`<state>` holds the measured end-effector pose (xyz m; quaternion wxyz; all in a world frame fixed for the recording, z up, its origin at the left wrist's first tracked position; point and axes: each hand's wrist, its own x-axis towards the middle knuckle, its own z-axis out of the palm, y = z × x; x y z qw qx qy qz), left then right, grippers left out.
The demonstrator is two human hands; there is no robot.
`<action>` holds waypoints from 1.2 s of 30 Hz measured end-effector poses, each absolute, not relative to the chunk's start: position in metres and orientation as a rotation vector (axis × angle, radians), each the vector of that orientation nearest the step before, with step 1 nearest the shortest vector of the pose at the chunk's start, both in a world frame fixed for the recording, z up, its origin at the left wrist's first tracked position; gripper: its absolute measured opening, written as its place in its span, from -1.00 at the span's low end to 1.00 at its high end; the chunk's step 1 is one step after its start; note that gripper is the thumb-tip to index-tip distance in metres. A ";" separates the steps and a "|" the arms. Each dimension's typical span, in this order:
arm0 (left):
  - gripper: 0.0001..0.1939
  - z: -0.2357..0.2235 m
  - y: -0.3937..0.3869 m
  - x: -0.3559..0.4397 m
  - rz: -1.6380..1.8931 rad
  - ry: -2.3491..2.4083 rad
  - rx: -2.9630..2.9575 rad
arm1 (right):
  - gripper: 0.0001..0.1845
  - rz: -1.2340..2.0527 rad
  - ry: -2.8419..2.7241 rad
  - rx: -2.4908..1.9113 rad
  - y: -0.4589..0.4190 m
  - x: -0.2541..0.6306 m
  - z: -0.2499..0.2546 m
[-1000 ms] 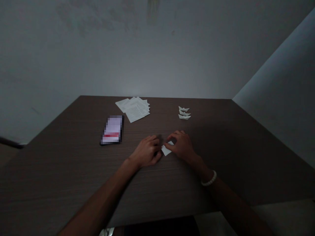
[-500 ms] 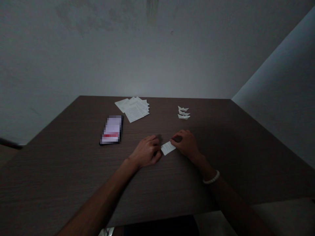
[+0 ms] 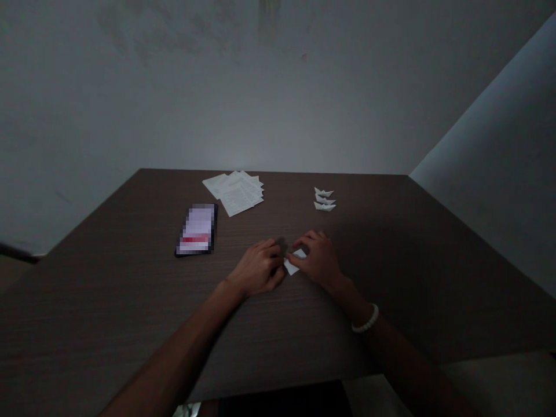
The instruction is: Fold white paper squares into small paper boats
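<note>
One small folded white paper point(image 3: 293, 265) lies near the front edge of the table point(image 3: 113, 307), long axis slanting up toward the right hand point(image 3: 319, 260), fingers over its far end; left hand point(image 3: 257, 267) curled just beside; grip unclear.

Two bare hands, palms down, close together with fingertips facing.

The left hand point(image 3: 257, 269) is loosely curled, its fingers point(image 3: 270, 250) bent downward, and the right hand point(image 3: 318, 260) arches just beside it, its fingers point(image 3: 307, 238) reaching toward the left hand. The left forearm point(image 3: 174, 347) slants up from the lower left into a straight left wrist point(image 3: 226, 288). The right forearm point(image 3: 403, 365) slants up from the lower right, dim in shadow, to a right wrist point(image 3: 347, 295).
</note>
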<state>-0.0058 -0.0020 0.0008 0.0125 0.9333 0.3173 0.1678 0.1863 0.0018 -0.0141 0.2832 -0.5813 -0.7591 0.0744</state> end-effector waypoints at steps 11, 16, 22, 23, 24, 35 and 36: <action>-0.80 0.000 -0.002 -0.007 0.488 0.984 2.904 | -0.86 0.137 -1.980 -1.610 0.011 0.215 -0.018; -0.78 0.000 -0.001 -0.007 0.466 0.997 2.905 | -0.85 0.160 -1.996 -1.572 0.012 0.218 -0.017; -0.79 0.000 -0.001 -0.007 0.448 1.106 2.927 | -0.82 0.202 -2.062 -1.497 0.011 0.217 -0.015; -0.79 0.000 -0.001 -0.007 0.455 1.116 2.927 | -0.84 0.205 -2.079 -1.488 0.010 0.217 -0.015; -0.78 0.000 -0.001 -0.007 0.463 1.118 2.926 | -0.86 0.210 -2.093 -1.479 0.010 0.216 -0.015; -0.73 -0.005 0.000 -0.003 0.576 1.034 2.763 | -0.91 0.303 -2.185 -1.334 0.019 0.222 -0.026; -0.73 -0.005 -0.001 -0.003 0.565 1.052 2.761 | -0.91 0.312 -2.196 -1.318 0.020 0.222 -0.027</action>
